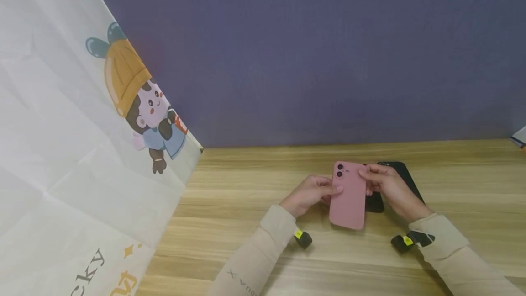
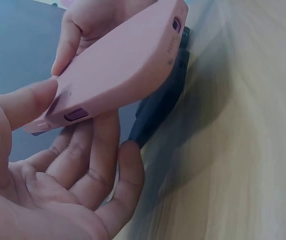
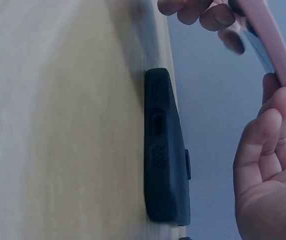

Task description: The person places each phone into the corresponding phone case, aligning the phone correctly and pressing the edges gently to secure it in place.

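In the head view, a phone in a pink case point(image 1: 347, 207) is held tilted above the table, back and camera holes facing up. My left hand point(image 1: 309, 194) pinches its left edge, thumb on the back and fingers beneath. My right hand point(image 1: 390, 186) pinches the upper right edge. The left wrist view shows the pink case's point(image 2: 117, 65) side cutouts close up. Under and beside it lie a black phone-shaped object point(image 1: 374, 203) and a second black one point(image 1: 400, 171), partly hidden by my right hand. A black case point(image 3: 165, 150) with a port opening rests on the table in the right wrist view.
The wood-grain table point(image 1: 230, 186) meets a dark blue upright panel point(image 1: 312, 58) at the back. At the left stands a white sheet point(image 1: 49, 127) with a printed cartoon figure. Black straps with yellow tags point(image 1: 303, 239) hang at both wrists.
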`<state>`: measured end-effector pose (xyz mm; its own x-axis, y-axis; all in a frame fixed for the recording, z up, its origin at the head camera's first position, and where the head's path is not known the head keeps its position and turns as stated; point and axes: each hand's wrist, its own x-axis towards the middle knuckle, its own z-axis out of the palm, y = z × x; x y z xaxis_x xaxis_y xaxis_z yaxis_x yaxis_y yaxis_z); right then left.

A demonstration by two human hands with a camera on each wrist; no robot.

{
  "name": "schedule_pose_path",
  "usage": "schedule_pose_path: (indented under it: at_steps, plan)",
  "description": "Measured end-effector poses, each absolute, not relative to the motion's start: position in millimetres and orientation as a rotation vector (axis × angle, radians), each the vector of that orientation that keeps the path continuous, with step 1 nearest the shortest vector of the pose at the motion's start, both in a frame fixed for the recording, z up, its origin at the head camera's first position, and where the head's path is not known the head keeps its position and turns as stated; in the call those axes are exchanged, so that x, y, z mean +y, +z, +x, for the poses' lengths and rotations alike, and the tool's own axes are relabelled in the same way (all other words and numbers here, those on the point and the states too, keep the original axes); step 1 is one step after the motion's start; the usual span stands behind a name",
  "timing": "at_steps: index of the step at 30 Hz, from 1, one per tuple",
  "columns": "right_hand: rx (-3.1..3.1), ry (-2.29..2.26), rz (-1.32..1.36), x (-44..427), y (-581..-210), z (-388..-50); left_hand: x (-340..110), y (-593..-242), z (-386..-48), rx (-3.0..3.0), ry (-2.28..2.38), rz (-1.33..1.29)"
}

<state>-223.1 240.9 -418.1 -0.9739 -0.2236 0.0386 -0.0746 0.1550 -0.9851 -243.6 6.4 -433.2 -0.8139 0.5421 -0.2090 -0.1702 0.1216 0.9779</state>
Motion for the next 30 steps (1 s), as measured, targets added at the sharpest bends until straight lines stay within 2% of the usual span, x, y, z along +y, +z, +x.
schedule_pose_path:
  at_steps: [12,30]
  plan:
    - [2.299,-1.903,-0.32,236,-419,-221,6,-426,-245,2.092,1.997,0.181]
    - [2.263,-1.873,-0.431,232,-418,-219,5,-424,-246,2.114,2.004,0.165]
